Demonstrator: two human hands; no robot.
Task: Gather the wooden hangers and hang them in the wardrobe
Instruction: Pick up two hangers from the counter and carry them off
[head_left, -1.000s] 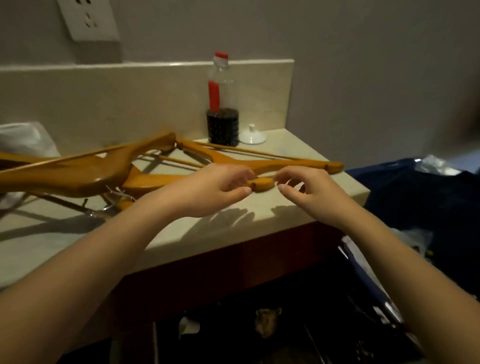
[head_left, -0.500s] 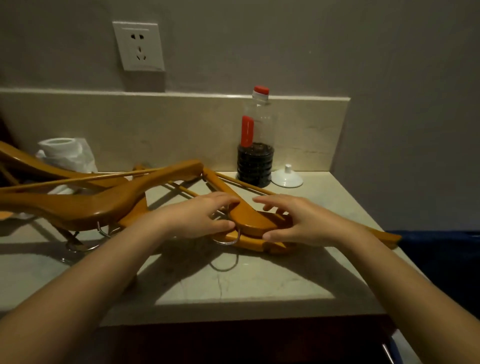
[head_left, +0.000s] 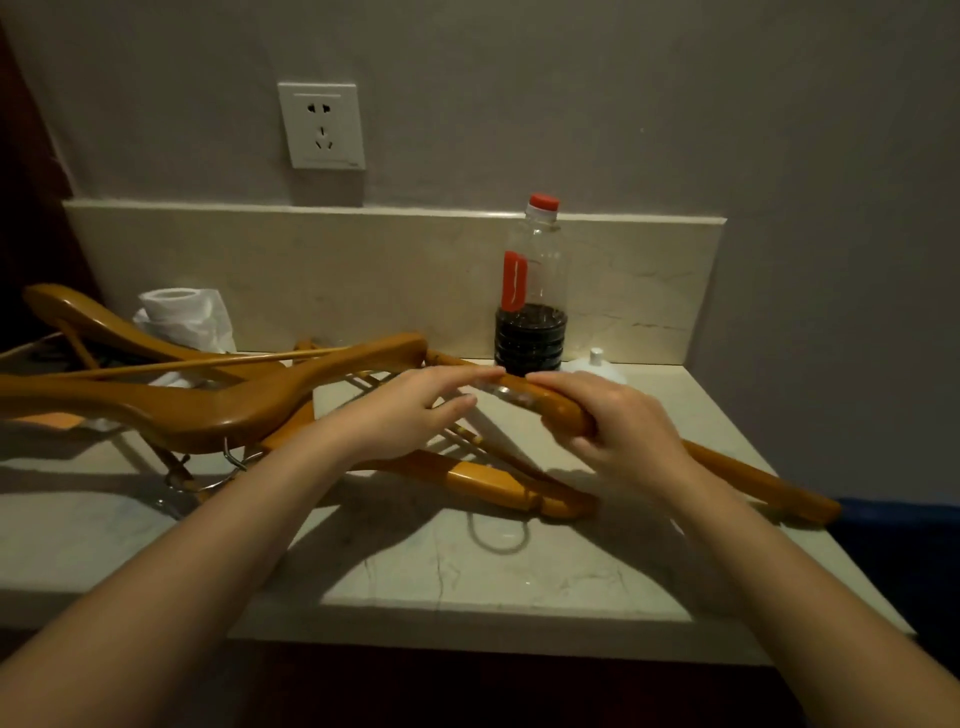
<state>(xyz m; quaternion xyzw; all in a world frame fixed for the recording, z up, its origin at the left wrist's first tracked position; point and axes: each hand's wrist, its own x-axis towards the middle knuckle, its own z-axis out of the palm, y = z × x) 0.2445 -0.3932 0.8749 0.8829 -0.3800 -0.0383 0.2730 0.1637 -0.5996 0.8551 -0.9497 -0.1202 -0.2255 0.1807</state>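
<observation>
Several wooden hangers lie in a loose pile (head_left: 208, 410) on the left half of the marble counter (head_left: 467, 571), metal hooks underneath. One wooden hanger (head_left: 753, 483) is raised slightly over the counter's middle, its right arm slanting down to the counter's right edge. My right hand (head_left: 623, 431) grips this hanger at its thick centre. My left hand (head_left: 410, 410) holds the same hanger just to the left, fingers over it and thumb under. Another hanger (head_left: 483, 480) lies flat below my hands. The wardrobe is out of view.
A plastic bottle (head_left: 530, 322) with dark liquid and a red cap stands against the backsplash, a small white cap-like piece (head_left: 597, 364) beside it. A roll of white paper (head_left: 182, 317) sits behind the pile. A wall socket (head_left: 321, 124) is above. Dark blue fabric (head_left: 893, 545) lies beyond the counter's right edge.
My hands slid from the hanger's tip to its centre. My right hand has closed round it and lifted it a little. The view has swung left and up.
</observation>
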